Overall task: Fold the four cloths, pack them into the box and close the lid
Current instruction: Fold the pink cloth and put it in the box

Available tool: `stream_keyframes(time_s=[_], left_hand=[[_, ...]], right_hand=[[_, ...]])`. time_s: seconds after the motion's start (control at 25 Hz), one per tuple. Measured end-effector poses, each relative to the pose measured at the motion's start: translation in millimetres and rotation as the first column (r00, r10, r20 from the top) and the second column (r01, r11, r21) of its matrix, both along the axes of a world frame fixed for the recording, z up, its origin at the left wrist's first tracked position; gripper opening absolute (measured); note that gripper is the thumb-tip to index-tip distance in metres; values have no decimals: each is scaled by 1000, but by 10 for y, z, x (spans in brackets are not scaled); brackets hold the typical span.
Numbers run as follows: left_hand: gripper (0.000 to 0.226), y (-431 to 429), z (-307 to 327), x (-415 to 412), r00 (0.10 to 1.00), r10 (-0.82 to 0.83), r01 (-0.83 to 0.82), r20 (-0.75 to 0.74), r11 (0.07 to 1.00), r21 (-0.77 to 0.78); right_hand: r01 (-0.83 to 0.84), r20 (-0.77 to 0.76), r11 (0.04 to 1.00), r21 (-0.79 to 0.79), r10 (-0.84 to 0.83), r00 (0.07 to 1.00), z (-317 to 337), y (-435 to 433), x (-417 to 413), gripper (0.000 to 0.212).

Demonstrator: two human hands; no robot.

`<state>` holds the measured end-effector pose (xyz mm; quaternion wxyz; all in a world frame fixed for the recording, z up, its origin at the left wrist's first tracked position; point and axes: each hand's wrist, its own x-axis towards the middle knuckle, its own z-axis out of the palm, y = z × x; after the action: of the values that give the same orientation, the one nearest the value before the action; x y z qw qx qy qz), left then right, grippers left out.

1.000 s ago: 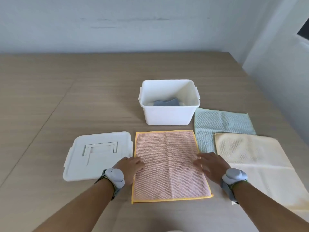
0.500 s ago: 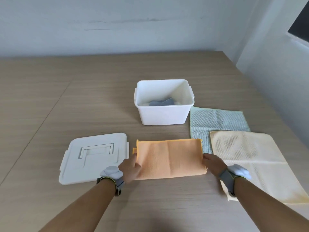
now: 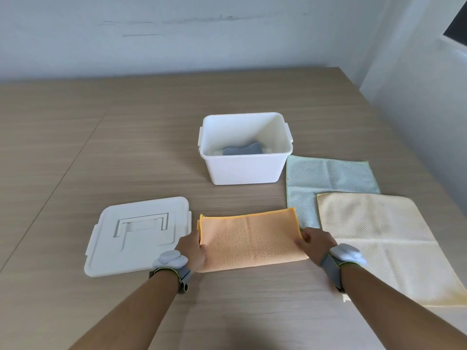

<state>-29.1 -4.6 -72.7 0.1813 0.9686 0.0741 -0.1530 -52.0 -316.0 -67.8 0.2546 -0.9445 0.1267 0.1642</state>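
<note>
An orange cloth (image 3: 249, 238), folded in half, lies on the table in front of me. My left hand (image 3: 192, 248) grips its left edge and my right hand (image 3: 316, 242) grips its right edge. Behind it stands the open white box (image 3: 245, 170) with a folded grey cloth (image 3: 242, 149) on its bottom. The white lid (image 3: 136, 236) lies flat to the left of the orange cloth. A pale green cloth (image 3: 328, 178) lies spread out to the right of the box, and a pale yellow cloth (image 3: 379, 238) overlaps its near corner.
The wooden table (image 3: 101, 160) runs back to a white wall. Its right edge (image 3: 404, 137) passes close behind the green and yellow cloths. Both wrists carry grey bands with white sensors.
The orange cloth lay flat and open one second ago; its near half has been folded over to the far edge. My hands went from flat on top to gripping the side edges.
</note>
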Motion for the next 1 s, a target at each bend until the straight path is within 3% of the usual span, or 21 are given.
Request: stream_keyframes(time_s=[0.16, 0.28, 0.36, 0.4, 0.48, 0.56, 0.72, 0.88, 1.0], left_hand=[[18, -16, 12, 8, 1000, -27, 27, 13, 1000, -7], [21, -38, 142, 58, 967, 48, -43, 252, 999, -26], [23, -109, 197, 155, 919, -82, 95, 386, 995, -16], [28, -165, 196, 208, 899, -211, 226, 384, 974, 6], [41, -322, 158, 300, 839, -493, 491, 230, 868, 72], [52, -435, 127, 364, 769, -640, 636, -18, 760, 133], [57, -329, 180, 362, 750, -643, 661, -157, 733, 157], [37, -25, 305, 170, 816, -551, 550, -175, 833, -55], [35, 128, 321, -9, 800, -552, 525, -233, 834, -173]], right_hand=[[21, -20, 1000, -2, -21, 1000, -39, 7, 0, 37], [152, 87, 988, 27, -154, 984, -1, -53, -39, 36], [131, 153, 991, 0, -130, 980, 59, -77, -86, 34], [53, 152, 999, -1, -53, 987, 90, -54, -117, 31], [-118, 145, 991, 61, 108, 983, 133, 56, -200, 20], [-238, 148, 966, 97, 223, 964, 144, 193, -282, 11], [-371, 62, 929, 18, 369, 927, 105, 340, -284, 18], [-497, 9, 807, -318, 527, 850, 77, 484, -17, 24], [-527, -47, 725, -444, 568, 822, 41, 658, 286, 31]])
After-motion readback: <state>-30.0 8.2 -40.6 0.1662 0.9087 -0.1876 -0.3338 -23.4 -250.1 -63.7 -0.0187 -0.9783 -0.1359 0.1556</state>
